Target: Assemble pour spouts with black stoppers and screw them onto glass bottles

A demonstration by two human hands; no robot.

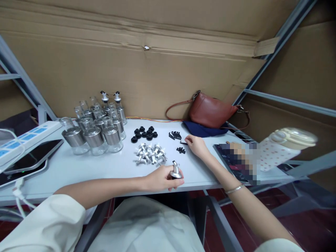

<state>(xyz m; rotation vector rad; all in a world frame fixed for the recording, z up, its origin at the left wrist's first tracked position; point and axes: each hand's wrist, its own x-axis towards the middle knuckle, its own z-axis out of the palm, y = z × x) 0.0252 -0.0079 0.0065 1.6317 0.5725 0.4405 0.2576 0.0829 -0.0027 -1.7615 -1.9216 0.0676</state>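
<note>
Within left hand (164, 177), silvery flanged spout (175, 171).

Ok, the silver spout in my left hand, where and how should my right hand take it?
Probably by the narrow stem of the silver spout, above its wide flange, pinched from above and the right. It sits roughly upright, stem up, with your left hand holding it low. Your right hand would likely need to put down its thin black piece first.

White table (102, 166) | left: power strip (30, 137), bottles (93, 136) | middle: black plugs (149, 136), metal spouts (150, 154) | right of these: levers (175, 135), black bits (180, 150), navy cloth (203, 129)
</note>
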